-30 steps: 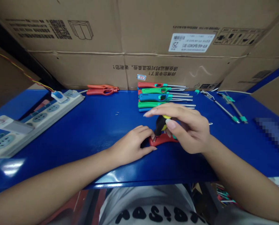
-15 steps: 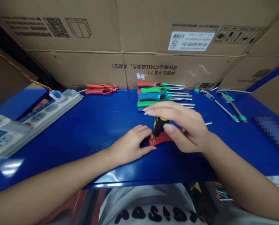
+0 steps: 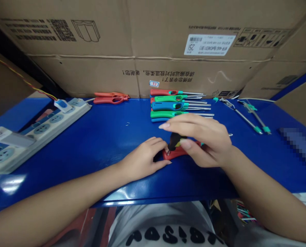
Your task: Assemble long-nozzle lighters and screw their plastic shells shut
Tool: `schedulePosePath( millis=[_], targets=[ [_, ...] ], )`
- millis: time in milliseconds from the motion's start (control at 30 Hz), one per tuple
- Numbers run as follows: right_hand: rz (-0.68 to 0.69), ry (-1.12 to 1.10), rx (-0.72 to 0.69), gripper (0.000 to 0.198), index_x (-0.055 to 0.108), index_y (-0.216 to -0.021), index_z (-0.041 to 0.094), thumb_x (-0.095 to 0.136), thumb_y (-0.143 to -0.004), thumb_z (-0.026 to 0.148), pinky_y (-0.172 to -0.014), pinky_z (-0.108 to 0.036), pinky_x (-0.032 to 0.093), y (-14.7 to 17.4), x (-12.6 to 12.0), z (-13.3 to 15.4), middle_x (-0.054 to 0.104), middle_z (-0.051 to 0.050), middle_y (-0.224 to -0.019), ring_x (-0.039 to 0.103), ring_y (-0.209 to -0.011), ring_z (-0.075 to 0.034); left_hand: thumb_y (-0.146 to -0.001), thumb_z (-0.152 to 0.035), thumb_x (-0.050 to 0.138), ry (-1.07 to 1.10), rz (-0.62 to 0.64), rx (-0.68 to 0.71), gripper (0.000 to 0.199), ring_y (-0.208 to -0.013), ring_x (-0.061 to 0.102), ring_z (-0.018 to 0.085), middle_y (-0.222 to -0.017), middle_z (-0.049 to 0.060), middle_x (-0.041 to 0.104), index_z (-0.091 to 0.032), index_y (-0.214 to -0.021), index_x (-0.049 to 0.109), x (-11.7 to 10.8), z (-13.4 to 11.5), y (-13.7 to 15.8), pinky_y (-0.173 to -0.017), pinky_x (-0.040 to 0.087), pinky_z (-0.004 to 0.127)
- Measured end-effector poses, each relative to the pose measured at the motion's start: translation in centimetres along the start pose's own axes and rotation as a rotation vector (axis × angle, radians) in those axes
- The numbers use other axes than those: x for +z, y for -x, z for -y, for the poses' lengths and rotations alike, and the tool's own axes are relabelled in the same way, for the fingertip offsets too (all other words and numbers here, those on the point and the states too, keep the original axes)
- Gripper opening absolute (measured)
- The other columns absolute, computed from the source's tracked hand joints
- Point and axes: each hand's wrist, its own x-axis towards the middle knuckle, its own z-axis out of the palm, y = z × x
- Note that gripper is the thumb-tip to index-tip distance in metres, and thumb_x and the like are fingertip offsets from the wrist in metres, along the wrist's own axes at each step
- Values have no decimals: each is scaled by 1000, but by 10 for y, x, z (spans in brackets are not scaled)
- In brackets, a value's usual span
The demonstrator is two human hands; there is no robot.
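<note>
A red long-nosed lighter point(image 3: 178, 153) lies on the blue tabletop point(image 3: 96, 147), its metal tip showing beyond my fingers. My left hand point(image 3: 142, 158) is closed on the handle end of it, thumb on the near side and fingers on the far side. In my right hand point(image 3: 207, 139) is a short black and yellow screwdriver point(image 3: 174, 141), pinched between thumb and fingers. The screwdriver leans, and its tip meets the lighter's handle end close to my left fingertips. My right hand covers the middle of the lighter.
Behind my right hand lies a pile of coloured lighters point(image 3: 168, 106). Red handle shells point(image 3: 110, 100) sit at the back left, and metal lighter stems point(image 3: 248, 118) at the right. A power strip point(image 3: 57, 128) runs along the left. Cardboard point(image 3: 104, 72) walls the back.
My right hand has dropped slightly and its fingers have shifted round the screwdriver, whose handle now tilts more to the right. My left hand and the lighter stay put.
</note>
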Motion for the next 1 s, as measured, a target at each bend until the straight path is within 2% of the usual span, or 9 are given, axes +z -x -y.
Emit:
schedulePosePath(
  millis=[67, 167, 300, 433, 500, 633, 733, 900, 1000],
  targets=[
    [-1, -127, 64, 34, 62, -131, 15, 47, -101, 16, -96, -31, 56, -1, 0, 2, 73, -10, -121, 69, -113, -17, -91, -29, 71, 12, 12, -7, 17, -103, 63, 24, -104, 6, 67, -20, -102, 63, 0, 0, 0, -92, 52, 39],
    [-18, -223, 102, 30, 67, -125, 17, 54, -98, 17, -90, -29, 58, -4, -1, 4, 76, -7, -109, 72, -98, -15, -91, -30, 71, 12, 15, -7, 17, -106, 63, 25, -106, 6, 68, -20, -102, 62, -1, 0, 0, -95, 52, 40],
    [-37, -119, 69, 21, 72, -113, 22, 69, -93, 23, -74, -26, 58, -6, -2, 2, 76, -3, -97, 70, -83, -14, -91, -30, 70, -5, 9, -3, 16, -100, 64, 24, -101, 6, 67, -18, -99, 62, 0, 0, 0, -89, 53, 38],
    [-45, 61, -11, 27, 71, -111, 21, 75, -89, 35, -62, -23, 53, -3, -3, -1, 73, -1, -83, 64, -66, -11, -92, -29, 69, -12, 2, 10, 16, -99, 64, 24, -101, 6, 67, -19, -101, 62, 0, 0, 0, -87, 53, 38],
    [-32, 93, -22, 28, 68, -118, 20, 66, -95, 36, -65, -24, 54, -1, -2, -1, 73, -1, -81, 67, -69, -12, -92, -29, 69, -9, 11, 2, 15, -99, 64, 23, -101, 5, 67, -20, -101, 62, -1, 0, -1, -88, 52, 37],
    [-33, -48, 62, 32, 63, -129, 19, 44, -103, 21, -84, -31, 59, -2, -1, 3, 76, -7, -104, 72, -99, -17, -90, -27, 72, -1, 16, -1, 17, -102, 63, 23, -104, 5, 67, -19, -101, 62, -1, -1, 0, -91, 52, 37],
    [-51, -109, 91, 25, 67, -121, 21, 54, -100, 23, -79, -29, 59, -4, 1, 4, 76, -5, -100, 71, -89, -16, -91, -28, 71, -9, 9, -3, 16, -102, 63, 23, -104, 5, 67, -20, -100, 62, 0, -1, 0, -90, 52, 37],
    [-125, 98, -4, 12, 67, -93, 21, 74, -89, 30, -55, -23, 48, -2, 3, -1, 65, 1, -71, 59, -61, -11, -93, -30, 68, -39, 9, 9, 14, -93, 62, 22, -93, 3, 63, -19, -96, 61, -1, -1, -1, -84, 52, 35],
    [-30, 68, 25, 17, 66, -107, 19, 67, -94, 31, -65, -25, 53, -1, 2, 0, 71, -4, -88, 68, -81, -16, -93, -29, 67, -43, 13, 8, 12, -93, 61, 22, -96, 4, 64, -20, -98, 61, 0, -2, 0, -84, 51, 36]
  ],
)
